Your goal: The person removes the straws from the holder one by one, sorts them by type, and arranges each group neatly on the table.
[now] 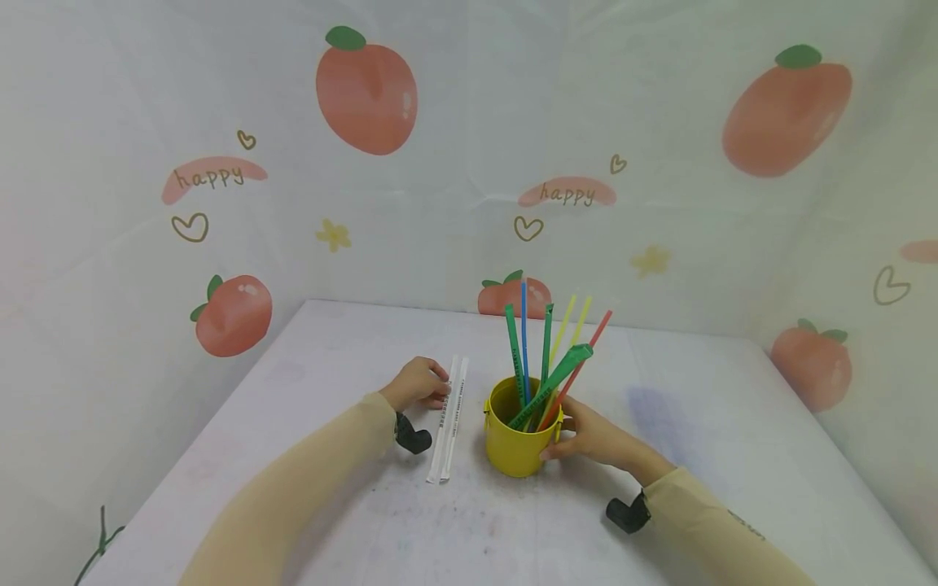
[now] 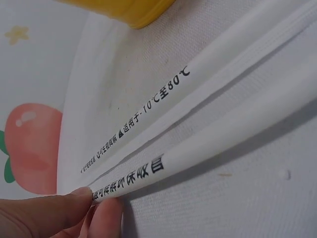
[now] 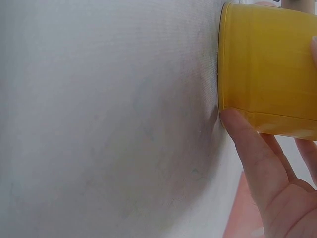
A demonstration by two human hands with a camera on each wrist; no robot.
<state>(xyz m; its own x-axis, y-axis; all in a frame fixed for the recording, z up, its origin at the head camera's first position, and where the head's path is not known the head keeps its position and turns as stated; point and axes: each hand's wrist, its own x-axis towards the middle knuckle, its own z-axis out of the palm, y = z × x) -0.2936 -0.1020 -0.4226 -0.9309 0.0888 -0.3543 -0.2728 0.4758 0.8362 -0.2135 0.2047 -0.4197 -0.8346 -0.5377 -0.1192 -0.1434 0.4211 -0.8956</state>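
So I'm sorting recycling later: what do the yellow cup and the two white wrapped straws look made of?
The yellow cup looks like painted metal or glossy plastic: smooth, with a rolled base rim. The wrapped straws sit in matte white paper sleeves with black print and flat sealed edges.

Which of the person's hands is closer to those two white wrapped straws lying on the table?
Left. The left hand pinches the wrapped straws at their far end; the right hand holds the yellow cup beside them.
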